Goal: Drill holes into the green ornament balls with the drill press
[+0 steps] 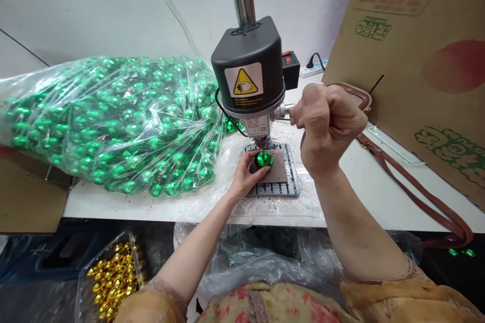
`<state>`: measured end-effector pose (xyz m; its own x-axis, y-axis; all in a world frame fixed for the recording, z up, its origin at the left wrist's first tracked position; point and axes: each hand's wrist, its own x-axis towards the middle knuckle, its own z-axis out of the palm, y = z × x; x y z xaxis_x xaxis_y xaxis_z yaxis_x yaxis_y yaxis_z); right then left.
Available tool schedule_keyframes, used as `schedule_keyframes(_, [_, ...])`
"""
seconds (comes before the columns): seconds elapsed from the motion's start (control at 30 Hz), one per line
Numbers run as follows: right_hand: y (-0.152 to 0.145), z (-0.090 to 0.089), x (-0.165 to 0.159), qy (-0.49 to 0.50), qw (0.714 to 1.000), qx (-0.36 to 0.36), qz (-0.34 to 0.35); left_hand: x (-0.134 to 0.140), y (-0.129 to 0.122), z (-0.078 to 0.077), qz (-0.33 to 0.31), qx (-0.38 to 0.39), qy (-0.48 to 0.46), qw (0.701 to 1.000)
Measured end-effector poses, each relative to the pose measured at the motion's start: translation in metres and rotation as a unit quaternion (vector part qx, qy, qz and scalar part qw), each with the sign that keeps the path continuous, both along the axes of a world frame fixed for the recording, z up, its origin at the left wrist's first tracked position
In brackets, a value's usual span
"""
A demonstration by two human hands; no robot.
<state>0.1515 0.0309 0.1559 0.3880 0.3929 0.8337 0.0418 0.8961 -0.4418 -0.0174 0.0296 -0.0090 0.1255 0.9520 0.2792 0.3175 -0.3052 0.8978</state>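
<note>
My left hand (244,175) is closed around a shiny green faceted ball (264,159), thumb on its near side. The ball rests on a brown square pad (279,167) over the slotted metal base (292,186) of a small bench drill press (248,65). The drill's tip is just above the ball; I cannot tell whether they touch. At the right of the machine, my right hand (329,128) is in a fist by the feed hub (281,111), wrapped on the feed handle, which the fingers mostly hide.
A clear bag of green faceted balls (125,121) lies left of the machine. Below the table edge, a clear tray (78,292) holds small gold balls (113,275). A cardboard box (409,70) and a brown strap (413,186) are at right. Dark shavings dot the white table (151,207).
</note>
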Motion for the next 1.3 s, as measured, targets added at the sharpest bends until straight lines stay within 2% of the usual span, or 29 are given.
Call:
schedule_keyframes(0.13, [0.000, 0.000, 0.000, -0.003, 1.000, -0.011, -0.003, 0.004, 0.000, 0.000, -0.041, -0.017, -0.040, 0.998])
schedule_keyframes(0.4, [-0.001, 0.001, 0.000, -0.006, 1.000, -0.003, -0.010, 0.003, 0.000, -0.001, -0.042, -0.021, -0.041, 0.998])
schedule_keyframes(0.6, [0.003, -0.009, -0.002, 0.011, 0.999, 0.042, -0.012, 0.003, 0.000, -0.003, -0.042, -0.022, -0.037, 0.998])
schedule_keyframes(0.87, [0.001, -0.019, -0.002, 0.005, 0.999, 0.031, -0.036, 0.004, -0.001, -0.002, -0.045, -0.026, -0.045, 0.998])
schedule_keyframes(1.13, [0.006, -0.024, -0.002, 0.007, 0.996, 0.083, -0.015, 0.003, -0.001, -0.002, -0.047, -0.027, -0.045, 0.998])
schedule_keyframes(1.3, [0.010, -0.031, -0.002, 0.005, 0.993, 0.117, -0.033, 0.003, 0.000, -0.004, -0.049, -0.024, -0.047, 0.997])
